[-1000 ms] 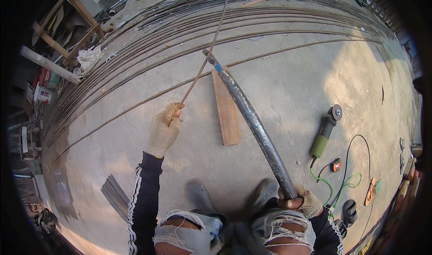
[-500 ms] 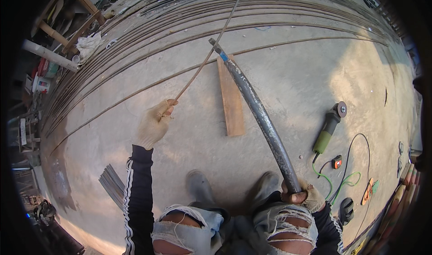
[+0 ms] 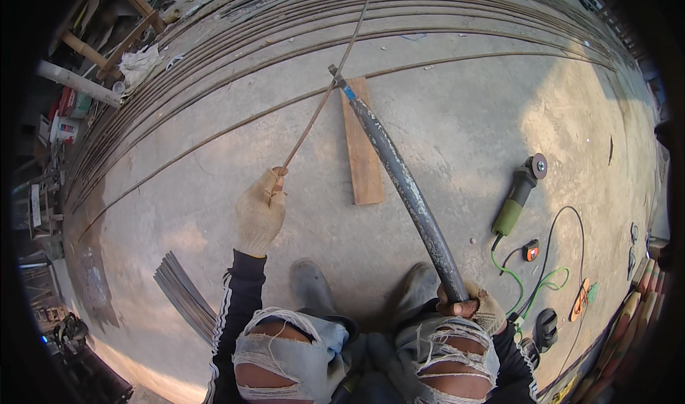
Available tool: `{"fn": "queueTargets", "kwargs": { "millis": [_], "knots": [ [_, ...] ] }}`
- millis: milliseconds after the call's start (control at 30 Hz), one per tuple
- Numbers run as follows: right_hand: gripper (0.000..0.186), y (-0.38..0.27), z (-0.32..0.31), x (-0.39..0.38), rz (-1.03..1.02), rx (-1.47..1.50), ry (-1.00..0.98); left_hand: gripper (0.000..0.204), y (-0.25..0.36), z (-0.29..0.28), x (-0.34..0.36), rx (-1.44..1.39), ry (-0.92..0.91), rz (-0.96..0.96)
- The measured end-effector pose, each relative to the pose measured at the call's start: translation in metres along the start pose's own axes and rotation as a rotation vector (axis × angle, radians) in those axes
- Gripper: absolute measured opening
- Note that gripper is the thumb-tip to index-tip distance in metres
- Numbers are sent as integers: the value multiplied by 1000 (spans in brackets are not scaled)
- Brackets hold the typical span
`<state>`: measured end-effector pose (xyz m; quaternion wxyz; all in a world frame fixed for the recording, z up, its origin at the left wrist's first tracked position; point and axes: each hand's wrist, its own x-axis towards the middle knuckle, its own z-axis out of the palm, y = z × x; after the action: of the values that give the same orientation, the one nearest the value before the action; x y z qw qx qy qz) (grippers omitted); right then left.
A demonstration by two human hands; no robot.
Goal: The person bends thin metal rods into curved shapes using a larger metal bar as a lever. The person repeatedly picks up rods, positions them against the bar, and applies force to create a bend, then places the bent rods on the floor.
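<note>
The thin steel rod (image 3: 325,101), slotted into the tip of the long pipe (image 3: 403,183) above the concrete floor (image 3: 214,183), has been swung upright since a second ago, its end pinched in the gloved left hand (image 3: 260,213) while the pipe's near end is clenched by the right hand (image 3: 474,308).

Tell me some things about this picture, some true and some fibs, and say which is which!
1. The left hand grips the end of a thin metal rod. True.
2. The right hand holds a hammer. False: it holds the lower end of a long dark pipe.
3. A wooden plank lies flat on the concrete floor under the pipe. True.
4. The green angle grinder is in the left hand. False: it lies on the floor to the right, untouched.
5. Both hands wear gloves. True.
</note>
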<state>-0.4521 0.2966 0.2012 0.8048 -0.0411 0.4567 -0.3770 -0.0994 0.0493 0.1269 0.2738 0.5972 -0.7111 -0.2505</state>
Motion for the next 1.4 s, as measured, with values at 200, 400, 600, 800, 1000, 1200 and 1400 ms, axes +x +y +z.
{"fn": "queueTargets", "kwargs": {
  "millis": [200,400,600,800,1000,1200,1400],
  "knots": [
    [37,2,-4,-6,4,-131,0,27,16,-5,-11,99,-29,-21],
    [39,0,-3,-6,9,-192,5,26,32,-11,-21,102,-16,-108],
    [39,-5,5,-10,-20,-251,17,25,41,-12,-30,108,-43,-199],
    [48,-4,-3,-5,30,-61,5,27,14,-18,-5,-3,-165,-122],
    [49,-2,-10,1,-33,-26,-15,27,-25,-41,-2,-34,-238,-48],
    [45,-1,-3,4,-43,139,-62,29,-45,-47,-14,-9,-350,-122],
    [44,-5,-1,2,-63,22,-17,31,-57,-50,-5,-193,-330,-55]
  ]
}}
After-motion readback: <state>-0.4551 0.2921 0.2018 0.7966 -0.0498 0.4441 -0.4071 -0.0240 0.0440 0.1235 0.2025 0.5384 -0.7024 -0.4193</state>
